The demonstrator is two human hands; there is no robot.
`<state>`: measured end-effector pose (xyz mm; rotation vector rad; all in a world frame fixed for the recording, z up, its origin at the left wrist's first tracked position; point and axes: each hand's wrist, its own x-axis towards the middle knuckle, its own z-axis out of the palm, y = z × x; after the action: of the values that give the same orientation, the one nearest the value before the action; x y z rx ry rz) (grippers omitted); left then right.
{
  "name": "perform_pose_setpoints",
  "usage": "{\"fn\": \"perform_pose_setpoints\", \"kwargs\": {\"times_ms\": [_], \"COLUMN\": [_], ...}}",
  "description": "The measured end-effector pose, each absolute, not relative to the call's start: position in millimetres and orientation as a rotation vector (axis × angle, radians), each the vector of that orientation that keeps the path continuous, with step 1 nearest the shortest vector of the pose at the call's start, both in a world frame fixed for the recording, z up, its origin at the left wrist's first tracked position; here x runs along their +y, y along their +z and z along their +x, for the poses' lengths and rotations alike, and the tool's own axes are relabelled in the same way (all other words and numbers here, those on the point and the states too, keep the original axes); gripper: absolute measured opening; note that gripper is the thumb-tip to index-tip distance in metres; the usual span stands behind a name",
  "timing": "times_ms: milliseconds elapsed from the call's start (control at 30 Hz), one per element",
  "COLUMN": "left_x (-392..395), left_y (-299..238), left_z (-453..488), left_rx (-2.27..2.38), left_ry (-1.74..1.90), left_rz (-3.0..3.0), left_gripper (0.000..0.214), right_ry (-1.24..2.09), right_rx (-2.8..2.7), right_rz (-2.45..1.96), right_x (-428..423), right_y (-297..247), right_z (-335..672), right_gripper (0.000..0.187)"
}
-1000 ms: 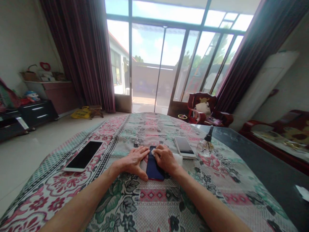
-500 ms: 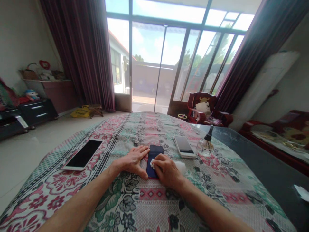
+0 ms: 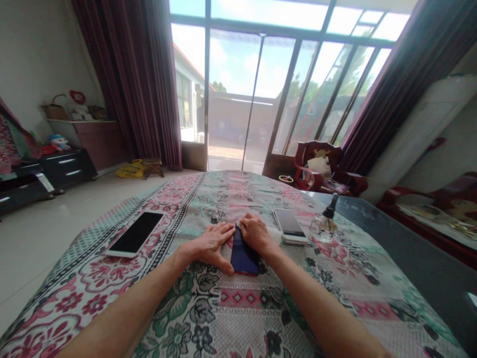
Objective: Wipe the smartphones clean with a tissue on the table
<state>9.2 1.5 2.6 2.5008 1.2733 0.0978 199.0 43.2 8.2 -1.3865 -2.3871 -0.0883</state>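
A dark blue smartphone (image 3: 244,257) lies flat on the patterned tablecloth (image 3: 238,323) in front of me. Beside its left edge rests my left hand (image 3: 213,247), fingers stretched out, with fingertips and thumb against the phone. My right hand (image 3: 255,232) is over the phone's far end, its fingers closed on a small white tissue (image 3: 237,224) pressed to the screen. More white tissue (image 3: 276,234) shows just right of that hand. The phone's upper right part is hidden under my right hand.
A white phone with a black screen (image 3: 136,233) lies to the left. Another white phone (image 3: 290,226) is on the right, next to a clear bottle with a black top (image 3: 328,219). A dark tabletop (image 3: 391,238) extends on the right; a red wooden chair (image 3: 316,166) stands beyond.
My right hand has slid the tissue from the middle of the phone up to its far end. My left hand stays at the phone's left edge. The view has shifted slightly.
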Motion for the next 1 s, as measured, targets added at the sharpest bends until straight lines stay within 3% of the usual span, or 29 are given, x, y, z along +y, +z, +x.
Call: {"fn": "perform_pose_setpoints", "kwargs": {"times_ms": [567, 1000], "left_x": [-0.6, 0.2], "left_y": [4.4, 4.4], "left_z": [11.2, 10.0], "left_rx": [1.288, 1.267], "left_ry": [0.106, 0.117], "left_rz": [2.508, 2.488], "left_gripper": [0.118, 0.119], "right_ry": [0.152, -0.018], "right_rx": [-2.535, -2.421], "right_rz": [-0.887, -1.262], "right_x": [-47.3, 27.3], "right_y": [2.1, 11.0], "right_z": [222.9, 211.2], "right_gripper": [0.021, 0.025]}}
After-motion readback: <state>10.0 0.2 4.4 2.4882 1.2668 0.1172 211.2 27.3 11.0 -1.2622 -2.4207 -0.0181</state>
